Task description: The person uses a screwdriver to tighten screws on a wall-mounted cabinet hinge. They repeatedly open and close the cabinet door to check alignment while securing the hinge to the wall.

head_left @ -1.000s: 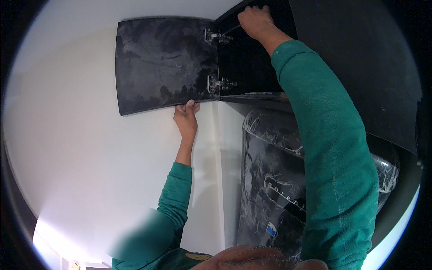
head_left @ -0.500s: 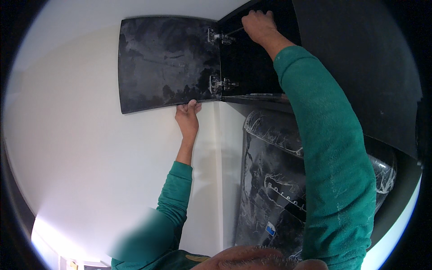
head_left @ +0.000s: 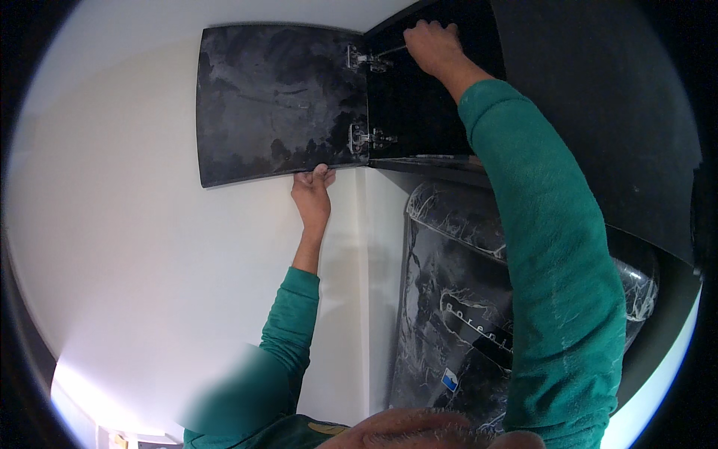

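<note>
A black cabinet door [head_left: 262, 97] stands swung out to the left, its inner face dusty and smudged. My left hand [head_left: 313, 196] grips its bottom edge, thumb up against the inner face. Two metal hinges, the upper hinge [head_left: 366, 58] and the lower hinge [head_left: 370, 138], join it to the dark cabinet [head_left: 419, 105]. Inside the cabinet, my right hand [head_left: 435, 49] is closed around a screwdriver [head_left: 392, 52]. Only the thin shaft shows, reaching left to the upper hinge; the handle is hidden in my fist.
Below the cabinet is a black appliance [head_left: 449, 269] with a glossy, streaked front and a small blue-and-white sticker [head_left: 449, 379]. Another large dark panel [head_left: 591, 97] spans the upper right. The white wall [head_left: 134, 224] runs along the left, meeting a corner behind my left arm.
Almost nothing differs. The whole view has shifted slightly; my left hand stays on the door edge and my right hand keeps the screwdriver at the upper hinge.
</note>
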`<control>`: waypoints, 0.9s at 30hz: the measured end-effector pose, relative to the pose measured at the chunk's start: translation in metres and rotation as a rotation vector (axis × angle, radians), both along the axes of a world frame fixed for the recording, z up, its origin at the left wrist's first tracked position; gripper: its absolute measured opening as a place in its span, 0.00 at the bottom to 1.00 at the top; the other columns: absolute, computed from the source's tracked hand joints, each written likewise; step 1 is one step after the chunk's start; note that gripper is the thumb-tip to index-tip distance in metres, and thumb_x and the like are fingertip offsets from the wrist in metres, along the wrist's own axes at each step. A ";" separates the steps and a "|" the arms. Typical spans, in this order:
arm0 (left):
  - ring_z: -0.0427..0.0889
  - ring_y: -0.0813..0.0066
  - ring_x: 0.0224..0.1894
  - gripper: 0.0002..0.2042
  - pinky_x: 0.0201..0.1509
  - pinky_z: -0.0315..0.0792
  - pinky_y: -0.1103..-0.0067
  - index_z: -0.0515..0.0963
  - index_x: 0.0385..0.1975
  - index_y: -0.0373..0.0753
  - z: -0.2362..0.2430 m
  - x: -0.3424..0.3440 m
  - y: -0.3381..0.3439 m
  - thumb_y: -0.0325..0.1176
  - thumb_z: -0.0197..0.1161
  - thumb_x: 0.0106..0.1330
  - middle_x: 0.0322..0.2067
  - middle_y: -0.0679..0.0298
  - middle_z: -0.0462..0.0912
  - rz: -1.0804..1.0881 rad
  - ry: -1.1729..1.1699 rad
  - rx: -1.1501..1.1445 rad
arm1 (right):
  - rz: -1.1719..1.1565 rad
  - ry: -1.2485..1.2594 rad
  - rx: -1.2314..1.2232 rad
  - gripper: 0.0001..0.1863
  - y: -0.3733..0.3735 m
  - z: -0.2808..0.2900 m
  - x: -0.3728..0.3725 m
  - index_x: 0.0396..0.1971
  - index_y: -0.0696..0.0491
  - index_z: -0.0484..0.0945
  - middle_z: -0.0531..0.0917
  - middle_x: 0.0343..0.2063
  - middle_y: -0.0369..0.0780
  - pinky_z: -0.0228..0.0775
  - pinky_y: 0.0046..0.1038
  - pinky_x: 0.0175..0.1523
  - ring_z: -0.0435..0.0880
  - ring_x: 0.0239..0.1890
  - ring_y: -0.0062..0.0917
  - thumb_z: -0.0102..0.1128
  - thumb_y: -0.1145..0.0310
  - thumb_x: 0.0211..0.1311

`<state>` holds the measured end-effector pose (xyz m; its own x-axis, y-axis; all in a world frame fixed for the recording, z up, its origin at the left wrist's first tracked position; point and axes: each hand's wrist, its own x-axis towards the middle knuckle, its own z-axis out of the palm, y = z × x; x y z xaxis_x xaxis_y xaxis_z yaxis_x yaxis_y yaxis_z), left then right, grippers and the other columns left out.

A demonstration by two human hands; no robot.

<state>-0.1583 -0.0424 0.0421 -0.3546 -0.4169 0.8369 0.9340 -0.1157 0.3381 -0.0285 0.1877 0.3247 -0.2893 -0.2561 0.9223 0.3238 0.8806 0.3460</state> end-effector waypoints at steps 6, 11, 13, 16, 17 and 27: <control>0.90 0.64 0.42 0.14 0.50 0.87 0.71 0.71 0.47 0.20 0.003 0.008 0.004 0.30 0.61 0.77 0.38 0.51 0.85 -0.007 0.014 0.008 | -0.059 0.172 0.210 0.16 0.000 -0.001 -0.006 0.57 0.45 0.82 0.81 0.55 0.40 0.72 0.53 0.63 0.80 0.61 0.35 0.59 0.69 0.72; 0.90 0.64 0.42 0.14 0.50 0.87 0.71 0.71 0.48 0.20 0.003 0.010 0.002 0.29 0.61 0.77 0.39 0.51 0.85 0.007 -0.037 -0.006 | -0.098 0.231 0.261 0.15 -0.008 -0.007 -0.007 0.54 0.46 0.84 0.82 0.53 0.39 0.72 0.53 0.61 0.80 0.60 0.35 0.60 0.70 0.71; 0.90 0.64 0.43 0.14 0.50 0.87 0.71 0.71 0.47 0.20 0.002 0.010 0.002 0.29 0.62 0.77 0.39 0.50 0.85 -0.023 -0.028 0.008 | -0.069 0.128 0.172 0.13 -0.009 -0.003 -0.001 0.51 0.47 0.85 0.82 0.52 0.40 0.73 0.53 0.60 0.81 0.59 0.35 0.60 0.70 0.71; 0.90 0.63 0.43 0.14 0.49 0.87 0.71 0.71 0.44 0.20 0.004 0.014 0.003 0.29 0.62 0.76 0.39 0.48 0.85 -0.006 -0.006 0.006 | -0.053 0.065 0.099 0.11 -0.013 0.001 0.004 0.48 0.49 0.87 0.83 0.50 0.40 0.74 0.54 0.59 0.82 0.58 0.35 0.61 0.69 0.71; 0.90 0.63 0.43 0.13 0.49 0.87 0.71 0.71 0.44 0.19 0.004 0.014 0.003 0.28 0.62 0.76 0.39 0.48 0.86 -0.011 -0.008 0.007 | -0.051 0.056 0.086 0.10 -0.015 0.001 0.005 0.47 0.49 0.87 0.83 0.50 0.41 0.74 0.53 0.58 0.83 0.57 0.35 0.61 0.69 0.71; 0.91 0.61 0.43 0.13 0.51 0.87 0.70 0.71 0.44 0.19 0.000 0.001 -0.004 0.28 0.60 0.77 0.40 0.47 0.86 -0.005 0.010 0.001 | -0.063 0.169 0.094 0.11 -0.018 0.000 0.008 0.48 0.49 0.87 0.84 0.50 0.41 0.74 0.53 0.59 0.83 0.57 0.34 0.63 0.67 0.71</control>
<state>-0.1572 -0.0461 0.0419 -0.3484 -0.4160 0.8400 0.9367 -0.1205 0.3288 -0.0206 0.1699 0.3244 -0.1509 -0.3296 0.9320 0.4375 0.8232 0.3620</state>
